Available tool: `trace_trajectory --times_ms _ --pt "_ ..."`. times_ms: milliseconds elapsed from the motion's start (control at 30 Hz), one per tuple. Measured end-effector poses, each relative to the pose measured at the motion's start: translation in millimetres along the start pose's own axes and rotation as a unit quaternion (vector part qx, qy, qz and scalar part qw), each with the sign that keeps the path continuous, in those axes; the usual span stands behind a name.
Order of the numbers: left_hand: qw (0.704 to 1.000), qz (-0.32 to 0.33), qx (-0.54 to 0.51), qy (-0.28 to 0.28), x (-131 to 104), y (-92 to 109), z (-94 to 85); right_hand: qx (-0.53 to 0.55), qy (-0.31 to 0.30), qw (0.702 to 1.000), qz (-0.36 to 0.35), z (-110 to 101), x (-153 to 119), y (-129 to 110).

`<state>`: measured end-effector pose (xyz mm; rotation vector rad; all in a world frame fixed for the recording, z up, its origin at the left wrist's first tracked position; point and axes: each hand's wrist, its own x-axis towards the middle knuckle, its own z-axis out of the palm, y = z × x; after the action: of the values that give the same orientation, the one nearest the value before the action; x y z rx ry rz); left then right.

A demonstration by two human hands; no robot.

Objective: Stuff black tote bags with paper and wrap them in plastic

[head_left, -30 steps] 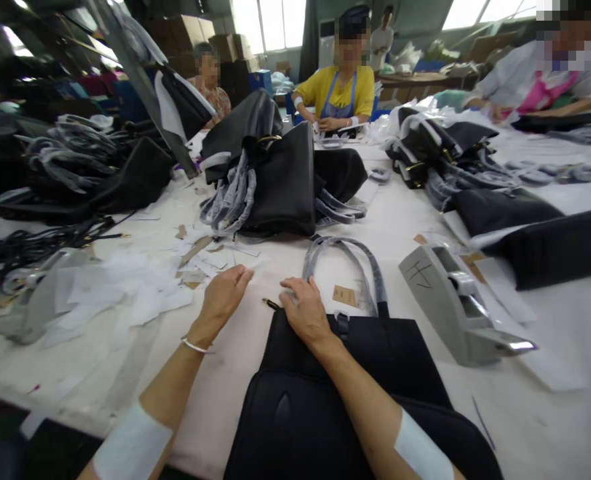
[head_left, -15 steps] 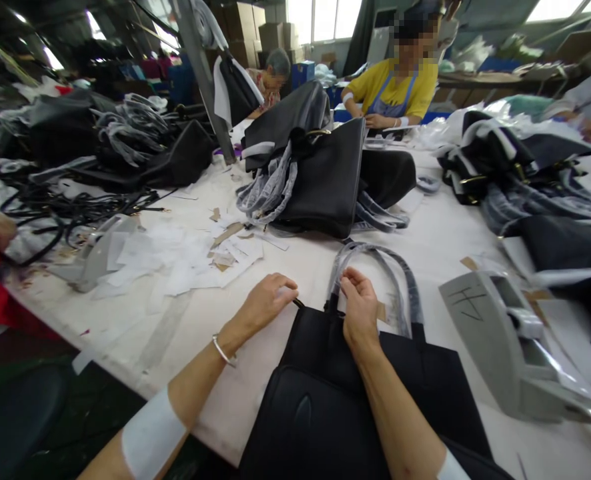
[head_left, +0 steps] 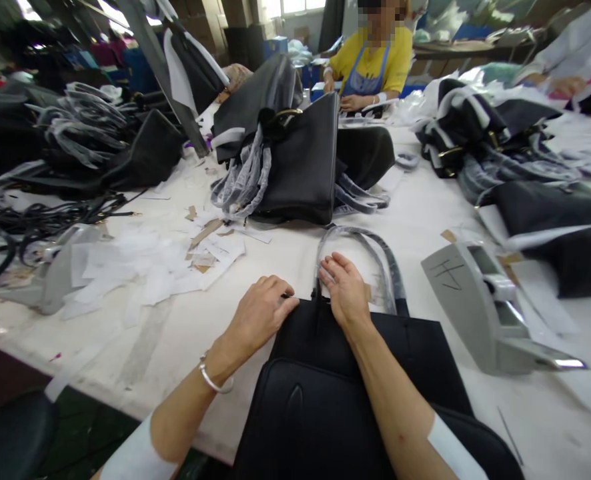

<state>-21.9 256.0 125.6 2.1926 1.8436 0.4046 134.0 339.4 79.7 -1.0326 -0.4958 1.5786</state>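
A black handbag [head_left: 325,413] lies on the table in front of me, its plastic-wrapped handles [head_left: 383,257] looping up from the top edge. At the bag's upper left corner, my left hand [head_left: 260,313] is closed, thumb and fingers pinching a small dark tab that is mostly hidden. My right hand [head_left: 346,293] rests over the top edge by the base of the left handle end. Its fingers are stretched out, palm partly turned up, against or just beside the wrapped handle; I cannot tell if they touch it.
Beyond lies a pile of black bags [head_left: 295,160], with more bags [head_left: 550,220] at right and left. A grey tape dispenser [head_left: 475,307] stands right of my bag, another [head_left: 60,273] at left. Paper scraps [head_left: 135,260] cover the left middle. A co-worker in yellow [head_left: 375,67] is across the table.
The view has shifted to the right. My right hand's fingers have straightened from a curled grip at the handle. My left hand stays at the bag's corner.
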Motion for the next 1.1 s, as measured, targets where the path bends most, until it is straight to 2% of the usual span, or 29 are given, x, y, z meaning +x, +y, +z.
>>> trace_trajectory --times_ms 133,233,300,400,467,533,567,600,633,667,733,800,867,933,1000,1033,1100 --pt "0.998 0.037 0.039 -0.016 -2 22 20.4 -0.064 -0.021 0.997 -0.037 -4 7 6" --pt "0.995 0.029 0.094 -0.021 -3 24 39.1 -0.104 -0.016 0.992 -0.071 -3 11 9" --pt "0.994 0.031 0.105 -0.022 -2 22 44.9 -0.127 -0.013 0.988 -0.092 1 9 6" --pt "0.994 0.033 0.106 -0.016 -1 20 44.6 -0.171 -0.031 0.978 -0.116 5 -9 -9" --pt "0.994 0.034 0.104 -0.01 -1 19 42.7 -0.231 -0.082 0.96 -0.134 -1 -32 -30" --pt "0.994 0.037 0.103 -0.004 -1 18 41.7 -0.351 -0.156 0.906 -0.177 -20 -62 -59" --pt "0.994 0.04 0.101 -0.004 0 18 41.3 -0.429 -0.186 0.859 -0.207 -35 -78 -75" --pt "0.994 0.042 0.099 -0.005 0 19 40.6 -0.49 -0.187 0.82 -0.228 -53 -94 -90" --pt "0.994 0.045 0.096 -0.006 0 20 39.3 -0.538 -0.168 0.795 -0.223 -74 -108 -104" --pt "0.995 0.048 0.093 -0.005 0 22 36.9 -0.571 -0.138 0.784 -0.2 -97 -120 -115" --pt "0.995 0.055 0.085 0.009 -2 28 27.9 -0.59 -0.074 0.793 -0.131 -142 -141 -131" --pt "0.997 0.054 0.057 0.019 -9 35 13.7 -0.567 -0.065 0.819 -0.059 -181 -158 -137" --pt "0.998 0.047 -0.021 -0.032 -23 40 -2.6 -0.533 -0.078 0.842 -0.011 -208 -173 -134" --pt "0.98 0.039 -0.131 -0.143 -40 38 -16.3 -0.509 -0.077 0.857 0.001 -223 -185 -127" --pt "0.948 0.012 -0.214 -0.235 -59 31 -23.4 -0.503 -0.055 0.863 -0.011 -231 -192 -118" --pt "0.937 -0.011 -0.235 -0.257 -69 27 -23.8 -0.508 -0.039 0.86 -0.02 -233 -194 -112" --pt "0.93 -0.069 -0.257 -0.253 -85 20 -19.4 -0.523 0.007 0.851 -0.039 -235 -193 -102"
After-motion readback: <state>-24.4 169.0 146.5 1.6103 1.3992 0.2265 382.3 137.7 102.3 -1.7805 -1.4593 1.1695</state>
